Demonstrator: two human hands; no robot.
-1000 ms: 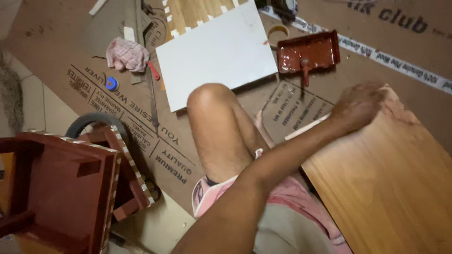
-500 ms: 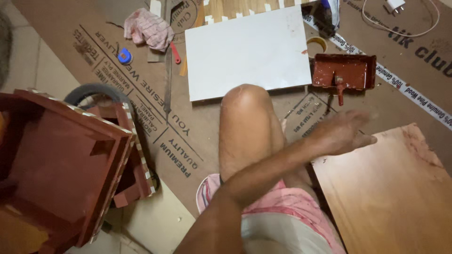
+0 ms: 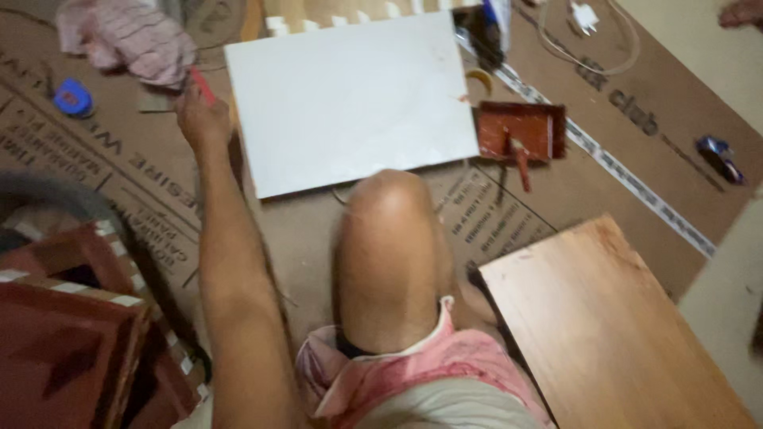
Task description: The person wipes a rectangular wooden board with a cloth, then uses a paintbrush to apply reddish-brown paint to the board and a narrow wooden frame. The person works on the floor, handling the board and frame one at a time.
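**Hand at red tool beside white board, floor level**

One arm stretched forward across the brown cardboard sheet (image 3: 262, 238) on the floor; which arm it is cannot be told for certain from this view, taken here as the left hand (image 3: 200, 119); its fingers closed around a thin red tool (image 3: 202, 84), motion blur leaves the kind of tool unclear; right hand not seen.

Red tool lies just left of the white board (image 3: 350, 103), near that board's upper left corner; pink checked cloth (image 3: 131, 40) touching or just beyond the tool; blue round object (image 3: 73, 98) further left, apart from the hand.

Bent knee (image 3: 393, 254) below the white board; red paint tray (image 3: 520, 131) with a brush in it to the board's right; bare wooden panel (image 3: 612, 326) lower right; dark red wooden frame (image 3: 71, 349) lower left.
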